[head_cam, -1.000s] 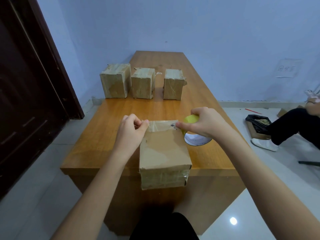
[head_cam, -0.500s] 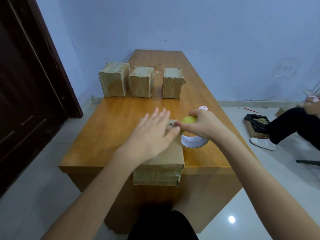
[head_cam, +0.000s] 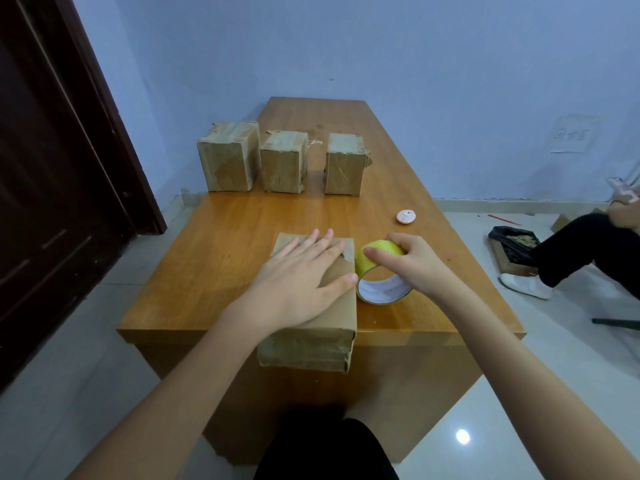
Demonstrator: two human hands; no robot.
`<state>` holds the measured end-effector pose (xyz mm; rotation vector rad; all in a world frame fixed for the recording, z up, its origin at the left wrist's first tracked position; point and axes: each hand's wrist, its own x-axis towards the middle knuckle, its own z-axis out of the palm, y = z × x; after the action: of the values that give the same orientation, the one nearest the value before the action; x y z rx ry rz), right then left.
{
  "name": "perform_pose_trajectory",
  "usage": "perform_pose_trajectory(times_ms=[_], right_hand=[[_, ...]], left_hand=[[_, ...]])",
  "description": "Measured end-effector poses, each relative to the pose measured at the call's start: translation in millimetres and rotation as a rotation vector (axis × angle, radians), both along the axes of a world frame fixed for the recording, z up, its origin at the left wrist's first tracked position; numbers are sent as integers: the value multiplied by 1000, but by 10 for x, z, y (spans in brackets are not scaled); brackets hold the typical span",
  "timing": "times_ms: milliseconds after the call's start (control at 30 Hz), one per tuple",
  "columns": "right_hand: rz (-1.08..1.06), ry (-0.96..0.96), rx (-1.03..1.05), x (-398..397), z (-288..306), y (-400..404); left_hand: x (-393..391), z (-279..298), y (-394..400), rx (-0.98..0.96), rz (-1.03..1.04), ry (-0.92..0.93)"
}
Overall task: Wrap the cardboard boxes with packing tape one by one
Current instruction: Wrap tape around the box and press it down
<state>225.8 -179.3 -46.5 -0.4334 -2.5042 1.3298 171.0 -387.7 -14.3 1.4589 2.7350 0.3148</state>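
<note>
A cardboard box (head_cam: 313, 344) lies at the near edge of the wooden table (head_cam: 214, 258), its front end past the edge. My left hand (head_cam: 298, 275) presses flat on the box top with straight fingers. Right beside the box, my right hand (head_cam: 412, 261) grips a yellow-green roll of packing tape (head_cam: 379, 271) that touches the box's right side. Three taped cardboard boxes stand in a row farther back: the left box (head_cam: 228, 161), the middle box (head_cam: 284, 162) and the right box (head_cam: 346, 164).
A small round pink object (head_cam: 406, 216) lies on the table's right side. A dark door (head_cam: 52, 168) stands at the left. On the floor at the right sits another person (head_cam: 588, 247) beside a black bag (head_cam: 512, 240).
My left hand let go of the tape end and now lies flat on the box top. The box has dropped lower on the table edge. The right hand with the roll moved slightly right and down.
</note>
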Motion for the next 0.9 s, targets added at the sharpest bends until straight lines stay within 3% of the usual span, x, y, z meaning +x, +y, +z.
perform_pose_trajectory(times_ms=[200, 333, 533, 667, 833, 900], right_hand=[[-32, 41, 65, -2, -27, -47], [-43, 48, 95, -18, -18, -78], [-42, 26, 137, -33, 0, -109], [-54, 15, 155, -50, 26, -134], [-49, -6, 205, -69, 39, -162], [-45, -35, 240, -85, 57, -175]], left_hand=[[30, 66, 104, -24, 10, 172], [31, 16, 83, 0, -55, 13], [-1, 20, 56, -57, -85, 10], [7, 18, -45, -14, 108, 243], [-4, 3, -283, -135, 208, -36], [-11, 26, -281, -170, 200, -4]])
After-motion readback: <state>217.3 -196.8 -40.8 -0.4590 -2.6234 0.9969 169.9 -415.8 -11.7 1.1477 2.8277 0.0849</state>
